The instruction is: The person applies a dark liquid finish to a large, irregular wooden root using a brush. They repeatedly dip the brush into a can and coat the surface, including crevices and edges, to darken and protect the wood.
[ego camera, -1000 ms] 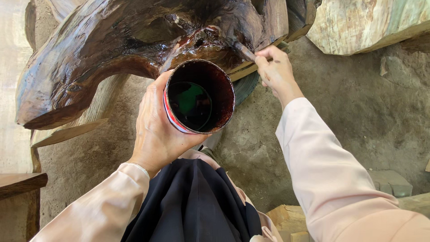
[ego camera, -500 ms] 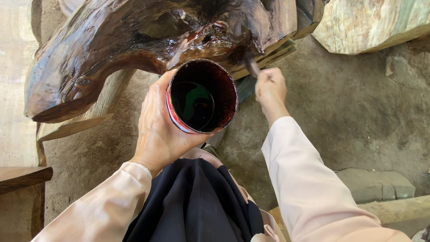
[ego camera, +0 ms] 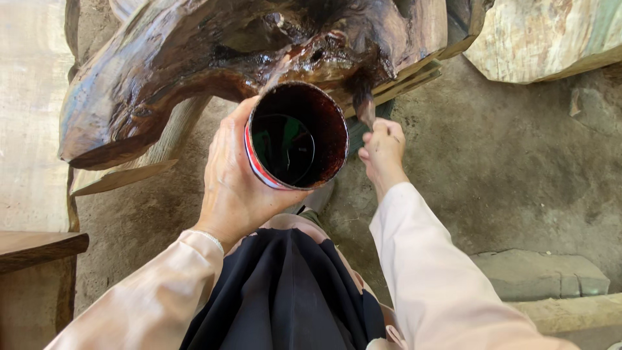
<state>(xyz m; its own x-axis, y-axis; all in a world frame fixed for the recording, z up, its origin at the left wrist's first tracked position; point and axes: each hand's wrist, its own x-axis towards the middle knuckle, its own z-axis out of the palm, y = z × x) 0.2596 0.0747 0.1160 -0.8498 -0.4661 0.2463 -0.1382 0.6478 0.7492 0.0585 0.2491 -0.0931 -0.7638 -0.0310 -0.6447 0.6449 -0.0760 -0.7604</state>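
The left hand wraps around one open can of dark stain, tilted toward the camera just under the big slab of gnarled wood. The right hand is clenched on one brush, bristles pressed up against the slab's underside. Much of that wood looks wet and glossy already, so by my reading the coating is well along; the pale slab at upper right looks bare. One can, one brush, two slabs.
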